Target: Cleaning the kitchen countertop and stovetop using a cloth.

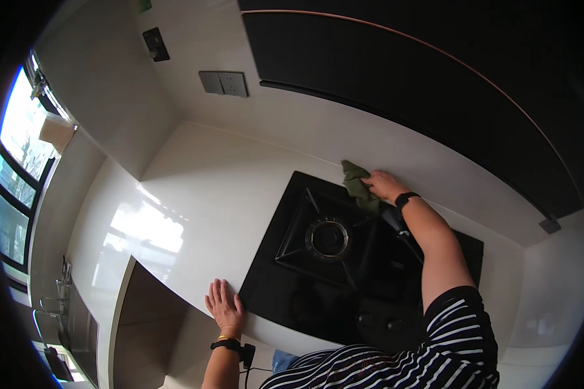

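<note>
My right hand [385, 185] grips a dark green cloth [357, 187] at the back edge of a black glass gas cooktop [292, 287]. The cloth hangs partly over the cooktop edge, close to the wall. A round burner [328, 238] with a black pan support lies left of my right forearm, which hides part of the cooktop. My left hand [224, 307] rests flat, fingers apart and holding nothing, on the front edge of the white countertop [209, 194], beside the cooktop's front left corner.
Above the cooktop, a black range hood [394, 73] overhangs the back wall. Wall sockets [224, 83] are at the upper left. A sink [85, 330] with a faucet [41, 318] lies along the left counter near a window [17, 194]. Two control knobs [379, 321] sit near the cooktop's front.
</note>
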